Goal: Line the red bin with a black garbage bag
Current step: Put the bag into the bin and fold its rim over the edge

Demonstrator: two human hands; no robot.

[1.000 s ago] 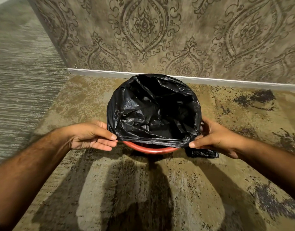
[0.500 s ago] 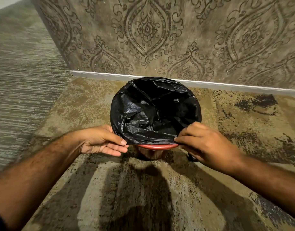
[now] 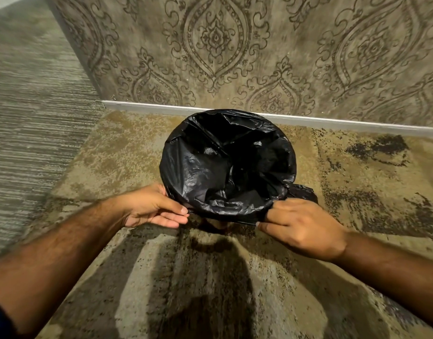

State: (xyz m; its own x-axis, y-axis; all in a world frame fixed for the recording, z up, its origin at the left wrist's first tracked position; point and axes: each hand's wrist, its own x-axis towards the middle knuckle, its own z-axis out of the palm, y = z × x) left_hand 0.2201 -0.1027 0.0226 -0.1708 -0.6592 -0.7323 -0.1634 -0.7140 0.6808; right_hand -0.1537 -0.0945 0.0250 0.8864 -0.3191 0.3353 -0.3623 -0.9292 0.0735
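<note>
Covering the red bin entirely, black garbage bag [image 3: 228, 165] standing open on the patterned carpet [image 3: 357, 192] near the wall [image 3: 284, 57], right hand [image 3: 302, 228] pinching its near edge, left hand [image 3: 153, 207] gripping its left edge, bin's red rim being hidden.
</note>
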